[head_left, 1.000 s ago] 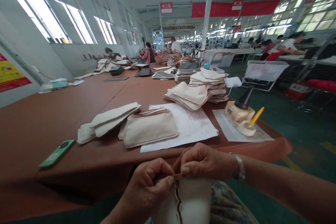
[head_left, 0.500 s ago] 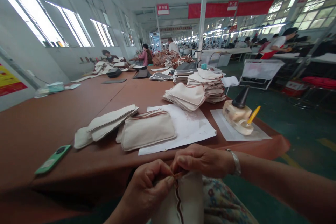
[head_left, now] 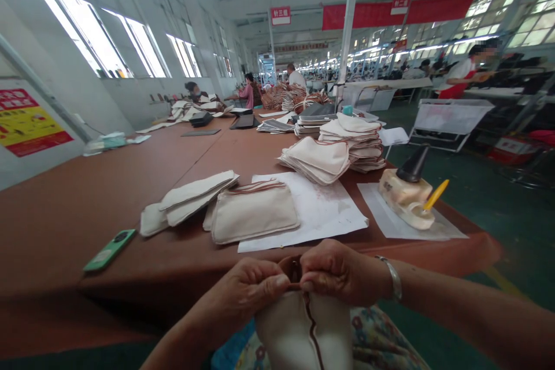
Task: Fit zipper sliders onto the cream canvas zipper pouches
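The cream pouch looks matt and clothlike. The bracelet is shiny metal, the table cover smooth.

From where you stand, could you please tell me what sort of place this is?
Likely a sewing factory: stacks of cream pieces with brown edging, a red banner overhead, and people beyond the brown table.

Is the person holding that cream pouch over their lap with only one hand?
No, the left hand and the right hand both pinch the cream pouch at its brown-trimmed upper edge.
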Demonstrator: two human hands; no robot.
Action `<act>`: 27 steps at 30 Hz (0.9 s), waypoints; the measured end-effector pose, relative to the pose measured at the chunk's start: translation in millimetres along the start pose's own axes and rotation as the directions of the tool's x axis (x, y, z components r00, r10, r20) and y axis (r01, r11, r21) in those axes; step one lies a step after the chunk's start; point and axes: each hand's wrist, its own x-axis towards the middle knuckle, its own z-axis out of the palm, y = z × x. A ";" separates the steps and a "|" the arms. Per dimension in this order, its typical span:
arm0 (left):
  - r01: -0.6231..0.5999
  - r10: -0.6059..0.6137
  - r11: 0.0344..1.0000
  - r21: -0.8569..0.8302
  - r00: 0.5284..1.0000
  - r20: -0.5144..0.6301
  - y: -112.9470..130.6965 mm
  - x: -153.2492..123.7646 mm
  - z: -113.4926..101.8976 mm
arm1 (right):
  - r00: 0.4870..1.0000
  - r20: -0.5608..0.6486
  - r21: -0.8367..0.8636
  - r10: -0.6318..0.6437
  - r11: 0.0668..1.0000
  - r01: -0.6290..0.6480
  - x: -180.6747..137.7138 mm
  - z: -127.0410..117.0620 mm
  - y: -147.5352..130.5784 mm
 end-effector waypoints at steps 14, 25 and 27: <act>-0.129 0.177 0.930 0.345 0.978 -0.113 11.5 2.2 7.5 | 0.964 -0.021 -0.026 0.264 0.964 -0.265 9.1 5.1 4.7; 0.120 -0.135 0.971 -0.209 0.989 -0.062 -22.8 7.6 0.7 | 0.916 -0.019 0.313 0.402 0.872 -0.376 -21.2 -10.3 7.3; 0.110 -0.142 0.951 -0.288 0.985 -0.093 -22.8 8.3 4.1 | 0.943 -0.135 0.138 0.303 0.949 -0.285 -22.2 -4.3 3.1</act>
